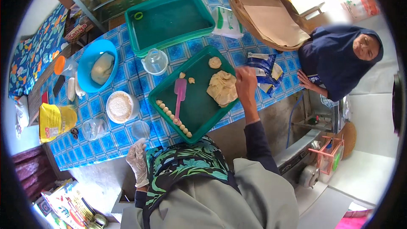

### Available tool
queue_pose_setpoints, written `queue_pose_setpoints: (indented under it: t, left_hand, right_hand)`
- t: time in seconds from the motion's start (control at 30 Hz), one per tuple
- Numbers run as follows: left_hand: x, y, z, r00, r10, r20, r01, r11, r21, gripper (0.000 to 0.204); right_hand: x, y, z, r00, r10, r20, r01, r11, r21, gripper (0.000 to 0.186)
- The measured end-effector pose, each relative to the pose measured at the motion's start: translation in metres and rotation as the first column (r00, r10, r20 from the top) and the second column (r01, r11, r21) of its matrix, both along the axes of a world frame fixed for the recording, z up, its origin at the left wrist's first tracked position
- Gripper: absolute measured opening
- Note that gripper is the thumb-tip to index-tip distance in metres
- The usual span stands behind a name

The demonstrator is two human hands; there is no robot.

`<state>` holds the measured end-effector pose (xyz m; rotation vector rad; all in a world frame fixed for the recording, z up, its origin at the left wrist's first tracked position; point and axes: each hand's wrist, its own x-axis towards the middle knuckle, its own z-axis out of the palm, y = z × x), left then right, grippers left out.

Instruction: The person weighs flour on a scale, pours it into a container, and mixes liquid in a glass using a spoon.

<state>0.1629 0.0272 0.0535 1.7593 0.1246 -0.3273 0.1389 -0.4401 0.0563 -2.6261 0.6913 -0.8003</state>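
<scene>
A green tray lies at the table's near edge in front of me. On it are a large pale dough lump, a small round dough piece, a row of small dough balls and a pink spatula. My right hand is bare, its fingers closed just above the tray's right rim beside the large lump; whatever it may hold is hidden. In a thin white glove, my left hand hangs by the table edge, fingers loosely extended, close to a clear plastic cup.
Left are a blue bowl with dough, a white flour tub and a yellow bag. Behind stand a clear pitcher and stacked green trays. Blue packets lie right, near another person's hand.
</scene>
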Motion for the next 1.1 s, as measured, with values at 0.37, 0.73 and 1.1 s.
queue_pose_setpoints:
  t: [0.37,0.73,1.1]
  left_hand:
    - [0.035,-0.069,-0.005,0.962,-0.268,-0.053,0.261,0.96,-0.105,0.033]
    - [-0.007,0.017,0.004,0.993,0.059,-0.099,-0.066,0.995,-0.069,0.035]
    - [-0.014,0.046,0.009,0.968,0.246,-0.05,-0.25,0.962,-0.11,0.041]
  right_hand:
    - [0.025,0.173,-0.047,0.924,0.211,-0.318,-0.037,0.879,0.475,0.029]
    - [0.004,0.16,-0.045,0.886,0.188,-0.423,-0.022,0.93,0.367,0.023]
    - [0.202,0.035,-0.006,0.976,0.207,-0.07,-0.217,0.957,-0.192,0.022]
